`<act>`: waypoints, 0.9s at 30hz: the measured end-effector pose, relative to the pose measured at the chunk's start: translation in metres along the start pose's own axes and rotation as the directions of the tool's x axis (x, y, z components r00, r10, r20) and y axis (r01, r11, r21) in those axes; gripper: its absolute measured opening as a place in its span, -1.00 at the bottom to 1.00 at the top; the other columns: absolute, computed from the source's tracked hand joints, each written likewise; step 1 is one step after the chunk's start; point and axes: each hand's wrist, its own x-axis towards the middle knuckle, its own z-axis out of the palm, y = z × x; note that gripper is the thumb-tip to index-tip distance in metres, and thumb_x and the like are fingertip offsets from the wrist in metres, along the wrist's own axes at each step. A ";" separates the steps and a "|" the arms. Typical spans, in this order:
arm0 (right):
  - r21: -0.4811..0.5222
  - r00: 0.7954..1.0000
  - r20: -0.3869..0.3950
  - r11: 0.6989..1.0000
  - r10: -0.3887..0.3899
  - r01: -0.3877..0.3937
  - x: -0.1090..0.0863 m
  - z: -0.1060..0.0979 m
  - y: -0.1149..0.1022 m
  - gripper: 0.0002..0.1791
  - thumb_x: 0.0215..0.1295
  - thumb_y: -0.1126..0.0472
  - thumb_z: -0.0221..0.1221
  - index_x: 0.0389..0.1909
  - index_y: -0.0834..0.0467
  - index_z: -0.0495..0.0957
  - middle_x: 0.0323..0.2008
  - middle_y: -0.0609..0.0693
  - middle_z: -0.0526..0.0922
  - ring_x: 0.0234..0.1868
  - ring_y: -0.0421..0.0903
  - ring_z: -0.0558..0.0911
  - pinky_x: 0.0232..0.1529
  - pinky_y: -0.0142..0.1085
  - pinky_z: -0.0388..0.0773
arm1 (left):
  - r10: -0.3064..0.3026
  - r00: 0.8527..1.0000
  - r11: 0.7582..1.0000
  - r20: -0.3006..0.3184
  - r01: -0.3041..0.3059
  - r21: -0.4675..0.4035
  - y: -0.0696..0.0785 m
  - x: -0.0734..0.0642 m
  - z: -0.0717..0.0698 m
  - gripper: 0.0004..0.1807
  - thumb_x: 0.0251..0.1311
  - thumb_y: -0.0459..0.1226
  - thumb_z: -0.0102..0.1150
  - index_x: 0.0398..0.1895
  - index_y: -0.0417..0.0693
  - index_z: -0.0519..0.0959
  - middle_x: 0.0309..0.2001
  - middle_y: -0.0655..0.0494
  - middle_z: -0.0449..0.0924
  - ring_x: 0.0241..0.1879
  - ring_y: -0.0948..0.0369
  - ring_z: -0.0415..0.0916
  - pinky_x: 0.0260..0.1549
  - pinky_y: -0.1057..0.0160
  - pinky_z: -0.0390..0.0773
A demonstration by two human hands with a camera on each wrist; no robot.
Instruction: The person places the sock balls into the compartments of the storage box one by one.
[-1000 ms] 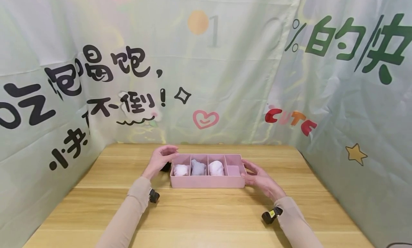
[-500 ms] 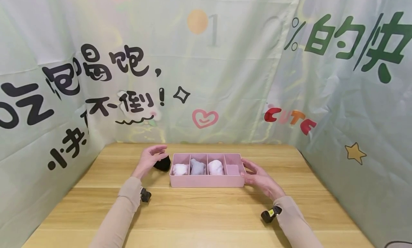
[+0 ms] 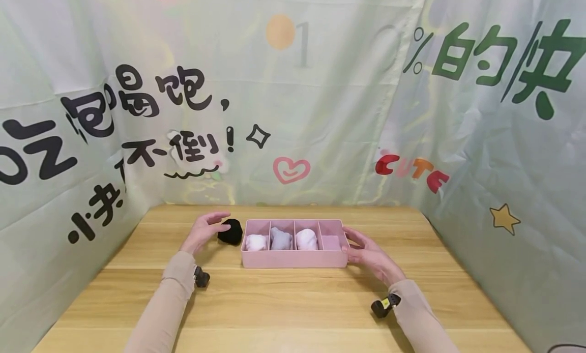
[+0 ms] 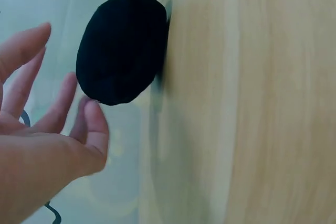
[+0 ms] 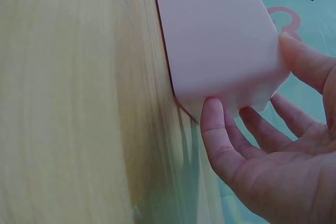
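Observation:
In the head view a pink divided box [image 3: 295, 259] sits on the table. A white cloth bundle [image 3: 257, 242], a grey one [image 3: 281, 239] and another white one [image 3: 306, 239] fill its left three compartments; a paler pink square shows in the fourth. My right hand [image 3: 373, 256] holds the box's right end, thumb at the front corner, fingers spread along the end wall in the right wrist view. Left of the box lies a black rolled cloth bundle [image 3: 230, 232]. My left hand [image 3: 203, 232] is beside it, fingers loosely bent, fingertips [image 4: 97, 116] right at its edge in the left wrist view.
The wooden table [image 3: 293, 307] is enclosed by printed fabric hangings [image 3: 339, 114] at the back and both sides. Each sleeved wrist wears a small black camera, one on the left [image 3: 201, 276] and one on the right [image 3: 384, 306].
My left hand has let go of the box's left end and moved left to the black bundle, which now shows more fully. The right hand and box have hardly moved.

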 end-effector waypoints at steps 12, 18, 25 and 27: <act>0.009 1.000 -0.021 1.000 0.017 -0.017 0.001 0.001 0.001 -0.19 0.35 0.33 0.17 0.54 0.11 0.02 0.54 0.22 -0.03 0.44 0.30 0.19 0.11 -0.16 0.55 | -0.073 0.981 0.987 0.180 0.097 -0.128 -0.008 0.005 0.004 -0.35 0.24 -0.49 0.17 0.41 -0.30 0.25 0.44 -0.28 0.19 0.30 -0.12 0.32 0.13 0.10 0.54; 0.002 1.000 -0.019 1.000 0.012 -0.012 0.001 0.001 0.003 -0.20 0.36 0.34 0.15 0.54 0.10 0.02 0.54 0.21 -0.03 0.45 0.29 0.19 0.09 -0.18 0.56 | -0.096 0.972 0.972 0.214 0.138 -0.189 -0.009 0.007 0.007 -0.37 0.25 -0.53 0.11 0.41 -0.27 0.27 0.42 -0.37 0.17 0.32 -0.14 0.29 0.20 0.00 0.47; 0.003 1.000 0.002 1.000 -0.002 0.002 0.002 0.000 0.003 -0.20 0.39 0.33 0.13 0.55 0.13 -0.03 0.55 0.23 -0.07 0.46 0.31 0.15 0.08 -0.21 0.56 | -0.127 0.974 0.979 0.187 0.153 -0.135 -0.010 0.010 0.010 -0.35 0.20 -0.49 0.20 0.39 -0.21 0.32 0.40 -0.30 0.25 0.23 -0.03 0.40 0.03 0.21 0.58; 0.008 1.000 0.004 1.000 -0.005 0.005 0.002 -0.001 0.003 -0.20 0.39 0.33 0.13 0.55 0.14 -0.03 0.55 0.24 -0.08 0.46 0.32 0.15 0.09 -0.20 0.56 | -0.132 0.973 0.981 0.187 0.155 -0.117 -0.010 0.011 0.011 -0.33 0.20 -0.47 0.22 0.41 -0.21 0.30 0.38 -0.31 0.27 0.15 0.05 0.46 -0.05 0.28 0.59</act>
